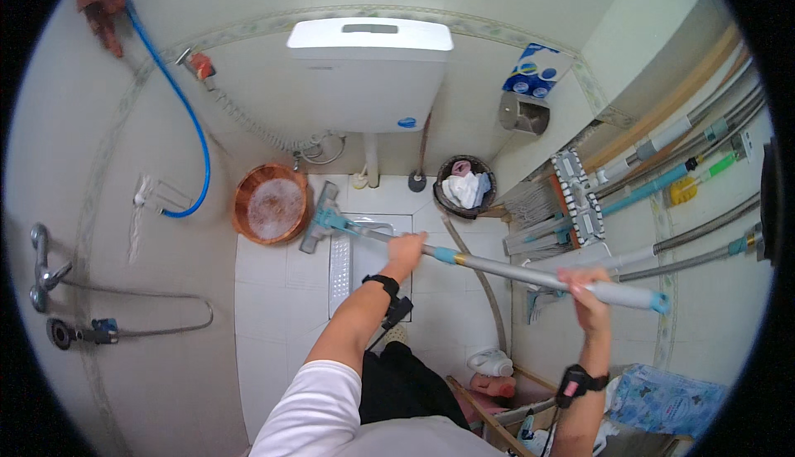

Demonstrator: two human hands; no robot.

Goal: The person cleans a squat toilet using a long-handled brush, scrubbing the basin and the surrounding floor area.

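A long-handled floor mop with a flat grey-and-turquoise head point(323, 217) slants across the view. Its metal pole point(497, 266) runs from the head at the left to a white grip at the right. My left hand point(407, 252) is wrapped around the lower pole. Farther up, my right hand point(584, 286) grips the pole at the white end section. The mop head lies over the floor tiles, between a wooden tub point(238, 216) of foamy water and a squat toilet pan point(372, 252); contact with the floor is hard to tell.
A toilet cistern point(372, 84) hangs on the back wall. A waste basket point(442, 199) holds crumpled paper or cloth. Several mops and poles point(646, 205) hang along the right wall. A grey hose point(484, 286) crosses the floor, near a white plastic bottle point(490, 362). Shower fittings point(46, 274) are at left.
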